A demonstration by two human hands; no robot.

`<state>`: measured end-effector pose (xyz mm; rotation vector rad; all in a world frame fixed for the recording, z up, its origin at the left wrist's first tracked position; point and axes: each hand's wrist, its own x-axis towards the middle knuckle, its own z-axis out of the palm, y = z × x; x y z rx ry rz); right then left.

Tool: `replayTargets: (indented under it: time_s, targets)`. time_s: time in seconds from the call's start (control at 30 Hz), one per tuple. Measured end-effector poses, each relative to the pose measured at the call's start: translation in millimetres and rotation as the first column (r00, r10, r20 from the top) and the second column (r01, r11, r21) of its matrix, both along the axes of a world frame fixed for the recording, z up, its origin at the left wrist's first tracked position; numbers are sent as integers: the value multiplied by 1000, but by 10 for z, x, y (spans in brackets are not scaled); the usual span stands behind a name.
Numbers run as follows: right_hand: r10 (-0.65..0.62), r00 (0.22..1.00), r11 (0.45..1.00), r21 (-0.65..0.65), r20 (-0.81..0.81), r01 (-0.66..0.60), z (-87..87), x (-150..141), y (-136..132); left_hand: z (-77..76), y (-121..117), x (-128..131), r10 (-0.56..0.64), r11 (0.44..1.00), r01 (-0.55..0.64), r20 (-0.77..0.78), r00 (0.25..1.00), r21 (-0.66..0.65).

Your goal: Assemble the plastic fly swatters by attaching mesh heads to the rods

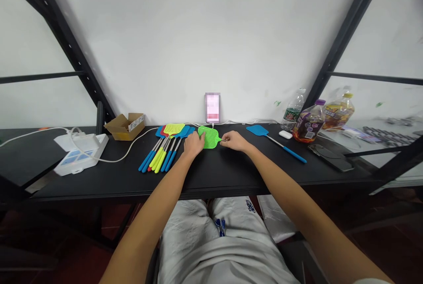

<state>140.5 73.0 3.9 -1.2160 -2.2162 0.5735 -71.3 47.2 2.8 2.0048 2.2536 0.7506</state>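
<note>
Black tabletop (228, 170), open room along its near edge, hands (194, 143) pinching green swatter (209, 137) at head and shaft

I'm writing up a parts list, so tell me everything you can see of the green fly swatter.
The green fly swatter has a flat, bright head, rounded at the corners and full of small holes, apparently plastic. It narrows rightward to a neck joining a thin, metallic-looking shaft. It is held sideways over the black table, in front of the lit phone. The left hand grips the head's left edge; the right hand pinches the shaft. Whether it touches the table is unclear.
</note>
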Motion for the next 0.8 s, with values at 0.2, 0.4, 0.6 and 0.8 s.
replayTargets:
  time_s: [0.2, 0.4, 0.6, 0.8]
  targets:
    - [-8, 1000, 1000, 20, -7, 8, 18, -8, -15, 9, 7, -7, -9, 999, 9, -15, 1000, -38]
    - [4, 1000, 999, 54, -10, -3, 35, -17, -36, 10, 23, -8, -1, 998, 1, 0, 1000, -63]
    - [4, 1000, 999, 37, 27, -5, -4, -35, -31, 8, -10, -2, 13, 1000, -13, -14, 1000, -9]
    - [21, 998, 999, 39, 55, -23, -49, -50, -21, 15, -21, -12, -17, 999, 18, -20, 1000, 43]
